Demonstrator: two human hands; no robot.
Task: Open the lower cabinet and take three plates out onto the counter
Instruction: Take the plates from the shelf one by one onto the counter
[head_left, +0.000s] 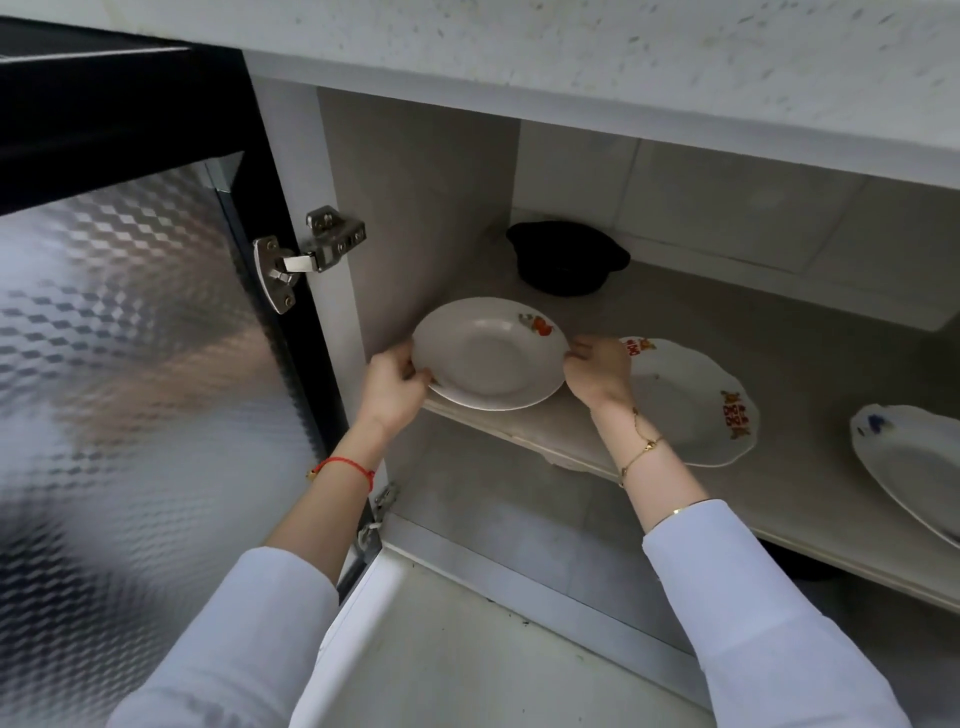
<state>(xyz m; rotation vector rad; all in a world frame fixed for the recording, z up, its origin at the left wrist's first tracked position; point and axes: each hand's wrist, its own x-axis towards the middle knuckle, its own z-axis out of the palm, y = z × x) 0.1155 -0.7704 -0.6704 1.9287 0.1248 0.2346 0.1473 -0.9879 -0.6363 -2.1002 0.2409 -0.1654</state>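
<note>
The lower cabinet stands open, its door (130, 364) swung out to the left. A white plate with a small red flower print (488, 353) sits at the left end of the middle shelf (545, 436). My left hand (395, 384) grips its left rim and my right hand (597, 371) grips its right rim. A second white plate with a scalloped edge and red print (696, 410) lies on the shelf just right of my right hand. A third white plate with a blue mark (914, 462) lies at the far right, partly cut off by the frame.
A black pot (566, 260) stands at the back of the shelf behind the plates. The speckled counter (623, 62) overhangs the cabinet at the top. Metal hinges (311, 249) stick out on the left wall. Below the shelf is the cabinet floor (467, 649).
</note>
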